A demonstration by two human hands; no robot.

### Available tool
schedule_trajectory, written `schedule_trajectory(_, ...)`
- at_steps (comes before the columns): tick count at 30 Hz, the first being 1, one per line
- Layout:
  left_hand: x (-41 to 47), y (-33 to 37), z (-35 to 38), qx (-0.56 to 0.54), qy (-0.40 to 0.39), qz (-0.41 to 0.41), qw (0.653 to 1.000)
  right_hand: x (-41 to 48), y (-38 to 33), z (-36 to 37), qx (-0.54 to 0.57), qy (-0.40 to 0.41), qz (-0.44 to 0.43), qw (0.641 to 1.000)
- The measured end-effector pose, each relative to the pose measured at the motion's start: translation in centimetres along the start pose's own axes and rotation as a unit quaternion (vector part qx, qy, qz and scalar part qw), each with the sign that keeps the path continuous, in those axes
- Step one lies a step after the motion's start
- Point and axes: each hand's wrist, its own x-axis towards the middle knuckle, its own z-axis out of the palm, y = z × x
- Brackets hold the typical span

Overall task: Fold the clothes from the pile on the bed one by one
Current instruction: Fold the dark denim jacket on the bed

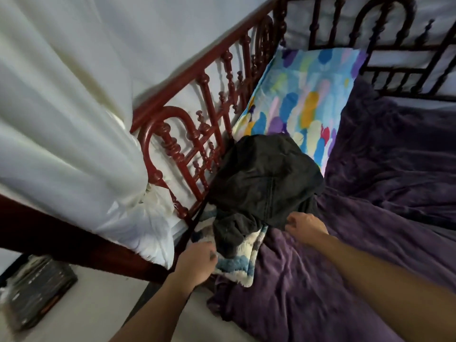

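Dark garment [266, 176] heaped frame centre; right hand [307, 227] pinches its lower edge, left hand [195, 261] below grips blue-white cloth [243, 264].

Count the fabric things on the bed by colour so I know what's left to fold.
Black or dark grey: 1 heap of clothes, garments within cannot be told apart
Blue and white: 1 cloth, partly under the heap
Purple: 1 blanket
Multicoloured: 1 pillow
Total: 4
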Motion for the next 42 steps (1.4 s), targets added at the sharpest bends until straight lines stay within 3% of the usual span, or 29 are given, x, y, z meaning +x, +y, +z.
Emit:
schedule_trajectory(5,8.1,1.0,0.7,0.019,-0.021,0.019,0.999,8.9,1.0,-0.7,-0.002,0.008,0.054,0.999)
schedule_trajectory(10,16.2,-0.7,3.7,0.025,-0.095,-0.053,0.994,14.1,-3.3,4.9,-0.059,-0.075,-0.060,0.994)
schedule_trajectory(13,18.5,-1.7,6.3,0.026,-0.121,-0.042,0.991,13.3,-3.9,9.0,-0.097,-0.107,-0.071,0.987)
schedule_trajectory(18,19.7,-1.7,3.1,-0.152,-0.085,0.014,0.985,11.3,-3.0,9.5,-0.067,-0.104,-0.053,0.991)
schedule_trajectory(22,20.7,0.2,-4.7,-0.171,0.010,0.082,0.982,11.5,-4.8,7.0,0.093,-0.001,-0.033,0.995)
schedule_trajectory(25,19.2,2.7,-10.7,-0.183,0.027,0.140,0.973,10.9,-6.0,3.1,0.251,0.117,0.009,0.961)
schedule_trajectory(30,13.6,6.3,-18.6,-0.207,0.068,0.259,0.941,5.9,-7.4,-7.0,0.321,0.238,-0.009,0.917)
schedule_trajectory(33,8.9,8.0,-22.6,-0.037,0.133,0.357,0.924,0.0,-8.7,-13.1,0.364,0.290,-0.015,0.885)
schedule_trajectory(35,5.8,8.6,-25.1,0.099,0.192,0.377,0.900,-4.4,-10.1,-16.9,0.388,0.318,-0.024,0.865)
schedule_trajectory(37,3.6,8.9,-27.2,0.150,0.246,0.376,0.881,-8.5,-11.3,-19.7,0.392,0.345,-0.022,0.852)
schedule_trajectory(40,1.0,9.2,-29.6,0.084,0.275,0.364,0.886,-14.0,-12.2,-22.1,0.428,0.371,-0.023,0.824)
schedule_trajectory(42,-0.9,9.7,-30.9,-0.060,0.207,0.374,0.902,-17.0,-12.7,-23.4,0.446,0.394,-0.025,0.803)
